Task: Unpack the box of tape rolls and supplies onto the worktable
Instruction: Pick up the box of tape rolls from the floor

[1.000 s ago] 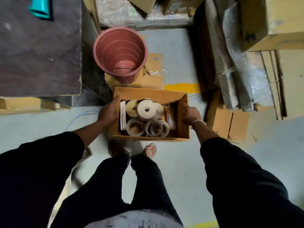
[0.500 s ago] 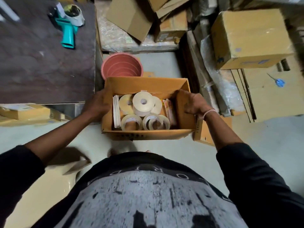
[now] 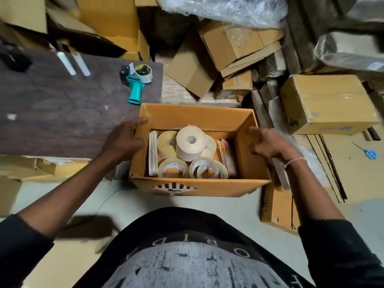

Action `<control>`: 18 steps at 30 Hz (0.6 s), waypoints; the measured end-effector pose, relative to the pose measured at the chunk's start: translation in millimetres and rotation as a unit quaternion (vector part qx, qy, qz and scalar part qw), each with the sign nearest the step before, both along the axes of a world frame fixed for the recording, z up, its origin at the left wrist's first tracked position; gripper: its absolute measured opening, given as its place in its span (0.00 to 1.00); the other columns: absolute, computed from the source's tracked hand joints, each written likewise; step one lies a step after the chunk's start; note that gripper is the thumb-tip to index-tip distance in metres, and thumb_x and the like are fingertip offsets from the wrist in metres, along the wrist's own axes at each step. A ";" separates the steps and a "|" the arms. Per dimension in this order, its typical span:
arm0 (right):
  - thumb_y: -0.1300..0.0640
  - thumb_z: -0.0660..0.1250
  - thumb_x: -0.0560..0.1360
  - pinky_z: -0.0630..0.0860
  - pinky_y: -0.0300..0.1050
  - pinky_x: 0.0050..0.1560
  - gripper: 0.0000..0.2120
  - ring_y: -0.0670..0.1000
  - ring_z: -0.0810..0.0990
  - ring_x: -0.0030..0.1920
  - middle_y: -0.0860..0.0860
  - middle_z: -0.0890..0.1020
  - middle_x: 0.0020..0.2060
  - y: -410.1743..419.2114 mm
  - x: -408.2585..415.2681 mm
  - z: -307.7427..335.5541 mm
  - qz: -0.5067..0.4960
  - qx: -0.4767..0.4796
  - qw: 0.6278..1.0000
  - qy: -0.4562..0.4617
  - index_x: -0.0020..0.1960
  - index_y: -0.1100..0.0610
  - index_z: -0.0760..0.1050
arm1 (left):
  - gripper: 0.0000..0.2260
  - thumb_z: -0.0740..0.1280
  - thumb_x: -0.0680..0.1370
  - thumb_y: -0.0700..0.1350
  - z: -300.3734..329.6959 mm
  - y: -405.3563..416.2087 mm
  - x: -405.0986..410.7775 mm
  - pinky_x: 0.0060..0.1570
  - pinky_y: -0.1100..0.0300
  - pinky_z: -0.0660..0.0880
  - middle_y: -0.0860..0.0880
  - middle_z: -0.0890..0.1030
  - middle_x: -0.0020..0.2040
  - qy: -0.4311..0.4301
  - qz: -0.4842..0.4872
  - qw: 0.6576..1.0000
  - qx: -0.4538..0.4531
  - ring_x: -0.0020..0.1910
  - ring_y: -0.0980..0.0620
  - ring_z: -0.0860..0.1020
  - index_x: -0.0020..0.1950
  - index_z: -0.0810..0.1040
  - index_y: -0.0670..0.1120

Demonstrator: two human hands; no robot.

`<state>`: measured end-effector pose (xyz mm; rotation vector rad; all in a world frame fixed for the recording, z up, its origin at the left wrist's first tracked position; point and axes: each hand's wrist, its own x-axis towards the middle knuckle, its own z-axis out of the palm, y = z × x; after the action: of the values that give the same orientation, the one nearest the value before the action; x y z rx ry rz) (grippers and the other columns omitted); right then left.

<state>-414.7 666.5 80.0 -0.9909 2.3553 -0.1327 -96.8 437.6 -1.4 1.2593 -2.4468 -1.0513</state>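
Both hands grip the box: left hand [image 3: 124, 140] and right hand [image 3: 268, 144] seemingly clasping its walls [image 3: 195, 116]; rolls [image 3: 191, 145] could spill short of the table [image 3: 62, 113].

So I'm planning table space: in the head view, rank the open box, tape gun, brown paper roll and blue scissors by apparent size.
1. Open box
2. Tape gun
3. Brown paper roll, close to the tape gun and nearer the camera, so unsure
4. Blue scissors, farther away
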 end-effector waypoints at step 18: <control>0.62 0.67 0.66 0.78 0.43 0.43 0.23 0.57 0.84 0.43 0.52 0.83 0.38 -207.9 75.2 -44.5 0.136 -0.071 0.988 0.005 0.58 0.45 0.77 | 0.30 0.71 0.76 0.32 1.8 -151.4 111.0 0.60 0.54 0.78 0.48 0.78 0.68 0.049 0.167 0.984 0.045 0.63 0.50 0.79 0.75 0.73 0.54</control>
<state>-339.5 458.6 35.4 -1.3741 2.2175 -0.1929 14.2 286.1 0.3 1.5384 -2.0413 -1.1076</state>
